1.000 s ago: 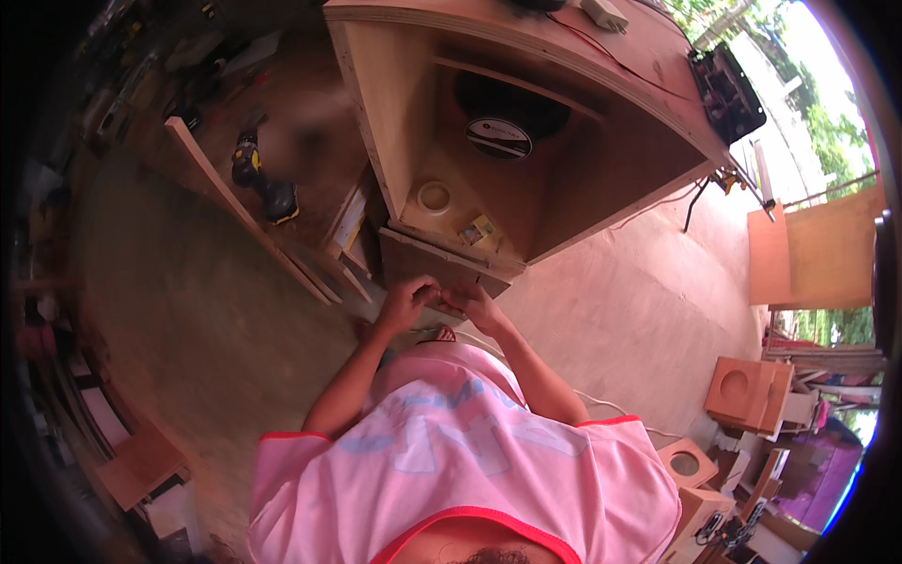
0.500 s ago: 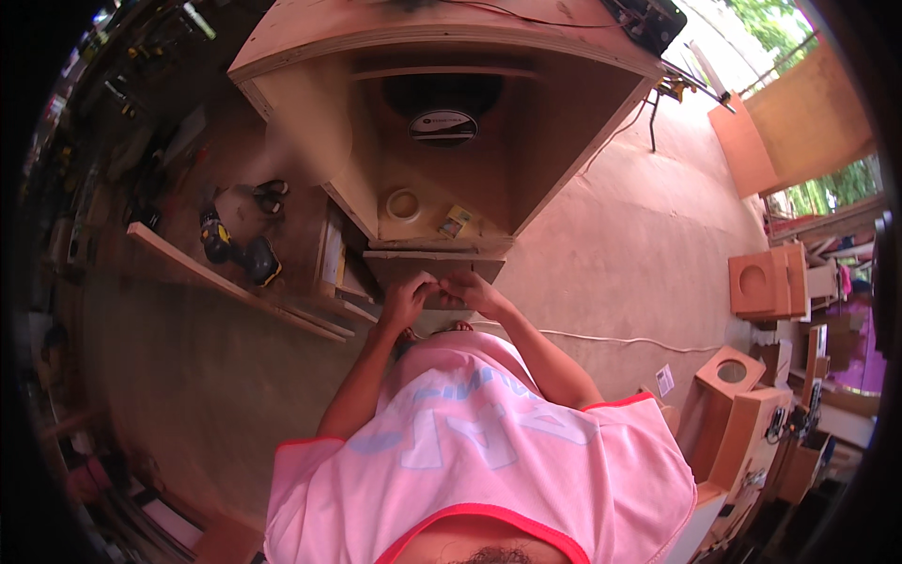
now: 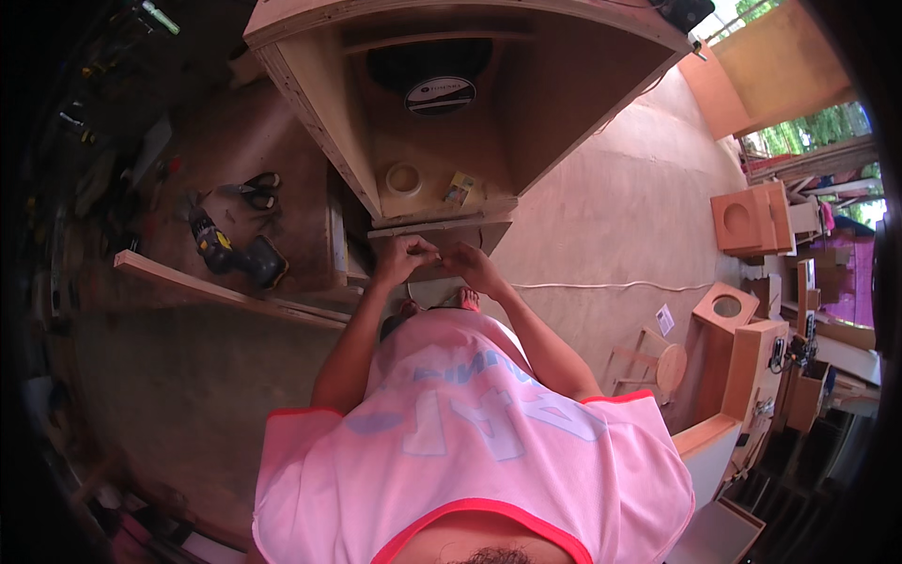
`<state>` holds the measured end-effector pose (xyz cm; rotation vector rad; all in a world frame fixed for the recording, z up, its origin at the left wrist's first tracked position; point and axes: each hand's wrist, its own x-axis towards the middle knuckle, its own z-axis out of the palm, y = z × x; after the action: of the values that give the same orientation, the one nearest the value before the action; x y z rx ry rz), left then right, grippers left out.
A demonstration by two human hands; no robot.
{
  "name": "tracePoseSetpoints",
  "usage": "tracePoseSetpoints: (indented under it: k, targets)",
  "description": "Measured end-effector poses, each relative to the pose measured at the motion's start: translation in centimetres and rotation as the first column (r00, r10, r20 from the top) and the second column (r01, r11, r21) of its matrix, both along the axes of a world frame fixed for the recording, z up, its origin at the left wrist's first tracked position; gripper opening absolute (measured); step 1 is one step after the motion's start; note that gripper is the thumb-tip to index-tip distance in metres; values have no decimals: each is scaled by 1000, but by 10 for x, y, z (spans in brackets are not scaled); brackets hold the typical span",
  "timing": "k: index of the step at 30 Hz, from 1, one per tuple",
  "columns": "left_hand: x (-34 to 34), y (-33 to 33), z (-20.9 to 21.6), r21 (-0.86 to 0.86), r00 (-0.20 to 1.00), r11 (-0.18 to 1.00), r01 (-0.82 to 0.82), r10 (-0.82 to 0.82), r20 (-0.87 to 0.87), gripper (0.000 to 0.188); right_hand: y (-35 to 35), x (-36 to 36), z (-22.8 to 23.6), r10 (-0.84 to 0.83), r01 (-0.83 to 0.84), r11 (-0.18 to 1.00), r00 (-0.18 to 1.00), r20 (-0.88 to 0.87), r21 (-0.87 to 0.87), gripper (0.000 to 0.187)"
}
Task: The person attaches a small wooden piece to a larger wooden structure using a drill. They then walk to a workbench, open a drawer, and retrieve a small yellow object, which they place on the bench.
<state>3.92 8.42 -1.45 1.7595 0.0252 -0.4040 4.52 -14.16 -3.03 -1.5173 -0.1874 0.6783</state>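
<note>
While both hands' fingers (image 3: pixel 420 252) pinch something unseen, the wooden panel (image 3: pixel 442 233) lies just beyond.

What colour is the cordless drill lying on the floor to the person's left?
The cordless drill is black with yellow accents, seen best in the head view, lying beside a wooden plank.

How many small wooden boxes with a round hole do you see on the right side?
2: one small wooden box stands near the open doorway, another lies lower by the tall plywood cabinet. The clutter may hide more.
</note>
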Motion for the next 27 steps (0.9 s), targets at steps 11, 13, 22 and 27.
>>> tracePoseSetpoints:
  k: [11,13,22,27]
  targets:
    - [18,21,30,96,999,994,51,-50,-8,30,41,-34,-11,-220,272,950,931,291,-153,28]
    - [17,20,27,-72,974,981,-178,166,-153,38,45,-31,-17,-358,379,922,912,202,-80,27]
    - [-72,70,-19,114,832,985,-133,174,-527,44,101,54,-42,-640,643,766,764,79,-6,26]
    - [-133,103,-46,232,899,968,96,15,-437,40,139,115,-69,-597,622,775,778,197,-107,26]
